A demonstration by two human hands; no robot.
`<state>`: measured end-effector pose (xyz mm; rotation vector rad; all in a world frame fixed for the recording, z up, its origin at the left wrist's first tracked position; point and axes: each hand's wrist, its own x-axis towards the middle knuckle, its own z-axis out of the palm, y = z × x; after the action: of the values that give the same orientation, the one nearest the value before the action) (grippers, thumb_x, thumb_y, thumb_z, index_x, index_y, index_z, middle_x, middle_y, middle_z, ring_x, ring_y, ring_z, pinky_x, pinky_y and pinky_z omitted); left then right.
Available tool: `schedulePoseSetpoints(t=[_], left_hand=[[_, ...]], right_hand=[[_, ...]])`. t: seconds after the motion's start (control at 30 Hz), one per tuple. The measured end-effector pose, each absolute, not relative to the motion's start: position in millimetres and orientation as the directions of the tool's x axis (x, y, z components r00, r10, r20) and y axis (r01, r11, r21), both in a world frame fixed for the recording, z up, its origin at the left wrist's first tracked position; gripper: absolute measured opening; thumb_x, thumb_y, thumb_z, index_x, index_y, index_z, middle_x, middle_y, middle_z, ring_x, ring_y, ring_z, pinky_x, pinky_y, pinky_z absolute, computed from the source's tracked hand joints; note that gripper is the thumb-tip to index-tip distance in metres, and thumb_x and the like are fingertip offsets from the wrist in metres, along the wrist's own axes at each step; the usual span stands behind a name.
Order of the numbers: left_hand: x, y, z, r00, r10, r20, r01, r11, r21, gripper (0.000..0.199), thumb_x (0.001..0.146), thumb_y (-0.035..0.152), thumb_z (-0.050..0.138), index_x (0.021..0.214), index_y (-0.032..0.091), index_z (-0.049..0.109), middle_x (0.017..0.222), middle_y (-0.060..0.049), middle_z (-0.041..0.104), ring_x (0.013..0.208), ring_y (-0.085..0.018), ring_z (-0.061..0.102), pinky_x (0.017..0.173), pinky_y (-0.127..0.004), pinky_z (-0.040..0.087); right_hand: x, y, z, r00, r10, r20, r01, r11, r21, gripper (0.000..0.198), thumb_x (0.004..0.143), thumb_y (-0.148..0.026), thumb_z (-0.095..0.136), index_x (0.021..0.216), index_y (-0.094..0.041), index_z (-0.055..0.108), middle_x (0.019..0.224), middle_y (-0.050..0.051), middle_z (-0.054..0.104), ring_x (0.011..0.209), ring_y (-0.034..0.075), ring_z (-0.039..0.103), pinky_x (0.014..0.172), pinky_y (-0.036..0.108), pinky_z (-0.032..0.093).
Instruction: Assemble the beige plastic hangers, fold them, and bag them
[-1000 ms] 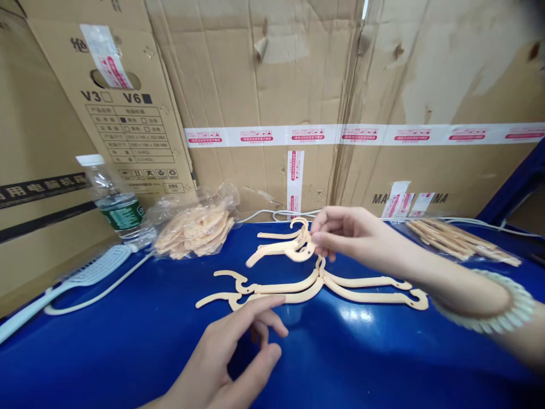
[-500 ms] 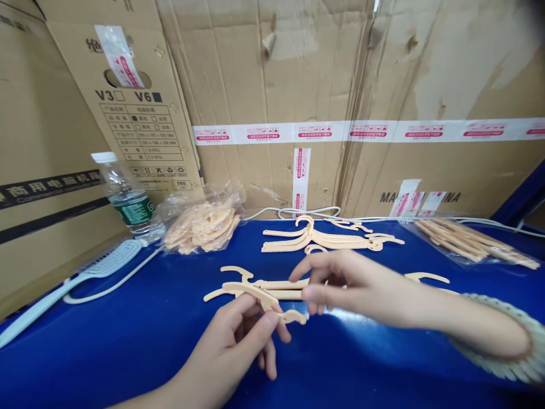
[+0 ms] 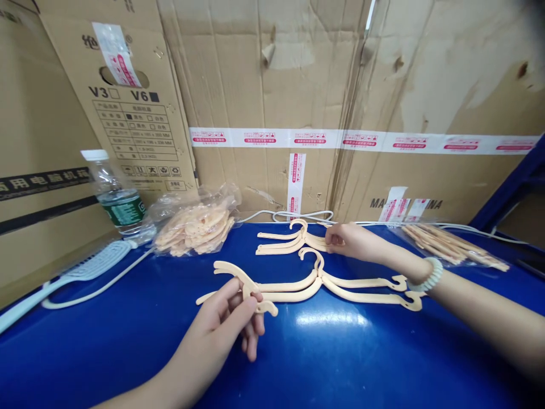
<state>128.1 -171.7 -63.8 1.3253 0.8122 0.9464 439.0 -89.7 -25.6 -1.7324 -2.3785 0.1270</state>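
My left hand (image 3: pixel 232 318) pinches a curved beige plastic hanger end piece (image 3: pixel 244 279) between thumb and fingers. Behind it lies the front folding hanger (image 3: pixel 293 295), its hook upright and its arms spread; part of its left arm is covered by my hand and the piece. Further back, my right hand (image 3: pixel 351 241) has its fingers closed round the right arm of the rear folding hanger (image 3: pixel 283 245). My fingers hide part of that arm, and its outer end is out of sight behind my hand.
A clear bag of beige pieces (image 3: pixel 198 227), a water bottle (image 3: pixel 121 207) and a pale blue hairbrush (image 3: pixel 93 270) lie to the left. At the back right is a bag of beige sticks (image 3: pixel 451 244). A white cable (image 3: pixel 272 215) runs along the cardboard wall (image 3: pixel 255 74).
My right hand has moved from the front hanger back to the rear hanger and closed on its arm. My left hand has shifted slightly left, still holding the piece.
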Motion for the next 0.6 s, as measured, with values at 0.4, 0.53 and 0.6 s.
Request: schedulePoseSetpoints(t=[0.4, 0.53, 0.6], left_hand=[[128, -165, -59, 0.346, 0.935, 0.073, -0.096, -0.041, 0.994, 0.038, 0.08, 0.05, 0.072, 0.079, 0.016, 0.056, 0.068, -0.001, 0.07, 0.046, -0.011, 0.063, 0.047, -0.02, 0.046], [129, -166, -54, 0.309, 0.949, 0.069, -0.109, -0.037, 0.993, 0.038, 0.075, 0.046, 0.077, 0.081, 0.017, 0.053, 0.071, -0.002, 0.071, 0.048, -0.013, 0.064, 0.048, -0.021, 0.047], [128, -166, -50, 0.297, 0.953, 0.066, -0.09, -0.041, 0.995, 0.037, 0.074, 0.044, 0.078, 0.081, 0.017, 0.054, 0.069, -0.002, 0.071, 0.049, -0.013, 0.063, 0.049, -0.022, 0.047]], right_hand=[[437, -91, -21, -0.297, 0.934, 0.2, 0.9, 0.344, -0.267, 0.011, 0.081, -0.027, 0.058, 0.073, -0.02, 0.061, 0.073, 0.004, 0.069, 0.069, 0.02, 0.065, 0.062, 0.027, 0.045], [434, -101, -5, -0.267, 0.918, 0.294, 0.884, 0.355, -0.304, 0.014, 0.083, -0.032, 0.055, 0.074, -0.021, 0.055, 0.069, 0.002, 0.066, 0.065, 0.018, 0.062, 0.059, 0.027, 0.045], [433, -110, 2, -0.258, 0.898, 0.357, 0.865, 0.379, -0.328, 0.017, 0.085, -0.037, 0.055, 0.078, -0.021, 0.055, 0.073, 0.003, 0.066, 0.067, 0.018, 0.062, 0.061, 0.028, 0.047]])
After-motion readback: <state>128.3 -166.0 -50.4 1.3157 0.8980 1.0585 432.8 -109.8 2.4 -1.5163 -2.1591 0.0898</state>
